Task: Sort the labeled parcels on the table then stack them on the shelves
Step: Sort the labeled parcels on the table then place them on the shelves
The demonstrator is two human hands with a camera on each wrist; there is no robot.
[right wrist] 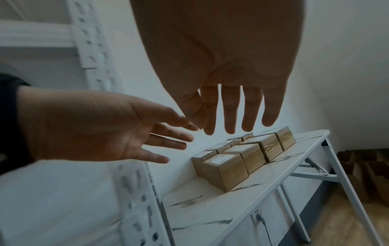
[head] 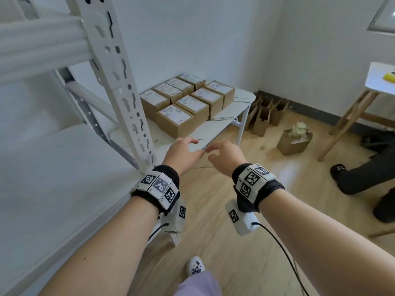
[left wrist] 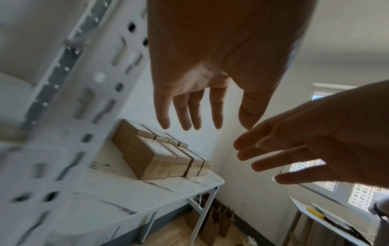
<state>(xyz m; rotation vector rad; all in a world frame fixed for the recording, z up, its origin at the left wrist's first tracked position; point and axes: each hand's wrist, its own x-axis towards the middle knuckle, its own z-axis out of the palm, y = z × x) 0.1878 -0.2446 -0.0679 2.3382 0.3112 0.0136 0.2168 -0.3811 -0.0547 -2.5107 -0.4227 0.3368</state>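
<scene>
Several brown cardboard parcels (head: 186, 101) with white labels on top stand in two rows on a white marble-look table (head: 226, 116). The parcels (left wrist: 160, 156) (right wrist: 242, 156) also show in both wrist views. Both hands hover side by side in the air in front of the table's near edge, short of the parcels. My left hand (head: 183, 151) (left wrist: 202, 99) is empty with fingers spread. My right hand (head: 224, 155) (right wrist: 231, 106) is empty too, fingers extended. The two hands nearly touch at their fingertips.
A white metal shelf rack stands at the left, its perforated upright post (head: 121, 86) close to my left hand, with a bare shelf board (head: 53, 171) below. Brown paper bags (head: 265, 116) and a box with a plant (head: 296, 138) sit on the wooden floor. Another person's legs (head: 367, 178) are at right.
</scene>
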